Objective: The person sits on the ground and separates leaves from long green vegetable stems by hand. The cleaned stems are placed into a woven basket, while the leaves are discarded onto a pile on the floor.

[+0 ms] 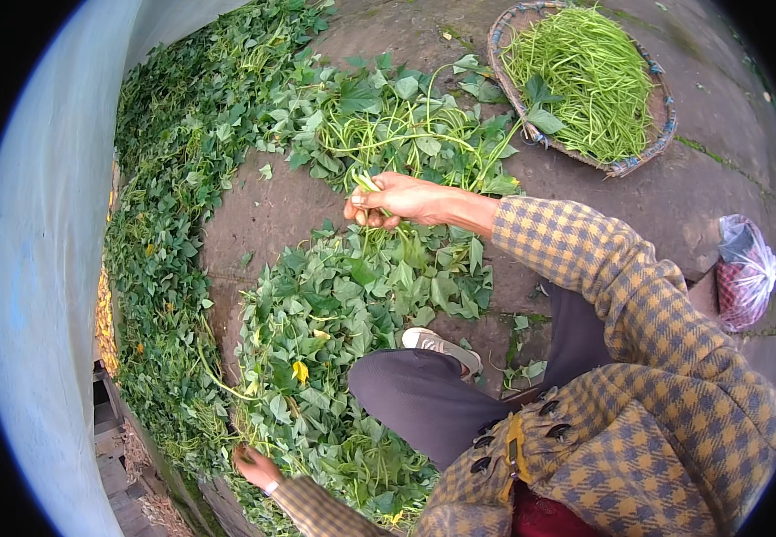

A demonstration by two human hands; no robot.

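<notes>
My right hand (pixel 395 199) is stretched out over the leaves and grips a small bundle of pale green stems (pixel 365 181) between thumb and fingers. Beneath it, a broad heap of picked leaves (pixel 361 288) spreads up to my shoe. Past the hand lies a pile of leafy green vines (pixel 415 137) with long bare stems. My left hand (pixel 258 468) reaches low on the left, at the edge of a long bank of leafy vines (pixel 160 235). Its fingertips are partly hidden among the greenery, so whether they hold a stem is unclear.
A round woven basket (pixel 664 127) holds a mound of stripped green stems (pixel 583 80) with a few leaves. A tied clear plastic bag (pixel 747 272) with something red inside stands at the right. A pale sheet (pixel 45 268) hangs along the left. Stone paving (pixel 260 194) shows between the piles.
</notes>
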